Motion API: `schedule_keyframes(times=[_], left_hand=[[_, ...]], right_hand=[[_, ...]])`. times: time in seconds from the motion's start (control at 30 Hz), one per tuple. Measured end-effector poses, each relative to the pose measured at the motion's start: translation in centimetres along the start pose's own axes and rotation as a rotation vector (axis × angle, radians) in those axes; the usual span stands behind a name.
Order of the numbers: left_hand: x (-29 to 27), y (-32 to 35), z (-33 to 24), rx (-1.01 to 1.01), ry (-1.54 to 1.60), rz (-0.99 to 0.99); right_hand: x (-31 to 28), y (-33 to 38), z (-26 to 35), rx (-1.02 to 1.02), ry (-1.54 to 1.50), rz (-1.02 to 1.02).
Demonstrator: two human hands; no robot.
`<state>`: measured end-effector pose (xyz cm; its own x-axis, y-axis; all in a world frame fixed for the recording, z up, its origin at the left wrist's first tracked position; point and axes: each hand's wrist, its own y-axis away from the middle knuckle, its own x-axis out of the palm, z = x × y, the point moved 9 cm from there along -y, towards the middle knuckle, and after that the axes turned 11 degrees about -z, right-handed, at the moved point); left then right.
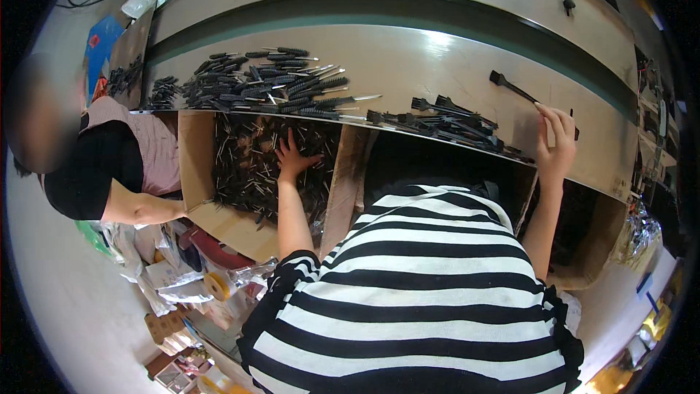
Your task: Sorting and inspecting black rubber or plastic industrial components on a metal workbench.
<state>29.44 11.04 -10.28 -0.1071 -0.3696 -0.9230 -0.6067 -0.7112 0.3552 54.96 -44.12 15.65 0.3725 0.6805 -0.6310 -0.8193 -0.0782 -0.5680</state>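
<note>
Left edge: a pale floor (44, 270), with a co-worker (95, 175) seated at the upper left. Lower left: bagged and wrapped materials (164, 266) crowd the floor. Upper left to centre: ridged black pieces (270, 84), many with metallic tips, lie heaped on the metal workbench (408, 66), which a dark green band (364, 13) crosses lengthwise. Left of centre: an open cardboard box (195, 153) holds similar loose pieces (248, 153); over them the left hand (294, 160) is spread, its fingers unclenched. Lower centre: the striped top (423, 277) blocks the view beneath. Right of centre: flat black brushes (456, 124) lie along the bench edge. Upper right: the right hand (558, 138) grasps a black brush (514, 87) by its handle end, above the bench. Lower right: the forearm partly hides a second carton (601, 241).
</note>
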Motion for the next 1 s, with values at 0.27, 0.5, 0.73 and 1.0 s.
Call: schedule_keyframes(times=[0.27, 0.5, 0.73, 1.0], left_hand=[[1.6, -2.2, -1.3, -0.024, 0.027, 0.135], [0.6, -1.3, -2.4, 0.089, -0.035, -0.093], [-0.1, -1.9, -2.8, -0.005, -0.087, -0.044], [-1.3, -2.1, -2.7, -0.073, -0.294, 0.052]], right_hand=[[-0.6, 1.1, -0.5, 0.095, 0.062, -0.169], [-0.6, 1.3, -1.9, 0.293, -0.027, -0.184], [-0.5, 1.2, -2.0, 0.317, -0.063, -0.164], [-0.4, 1.1, -2.0, 0.317, -0.115, -0.175]])
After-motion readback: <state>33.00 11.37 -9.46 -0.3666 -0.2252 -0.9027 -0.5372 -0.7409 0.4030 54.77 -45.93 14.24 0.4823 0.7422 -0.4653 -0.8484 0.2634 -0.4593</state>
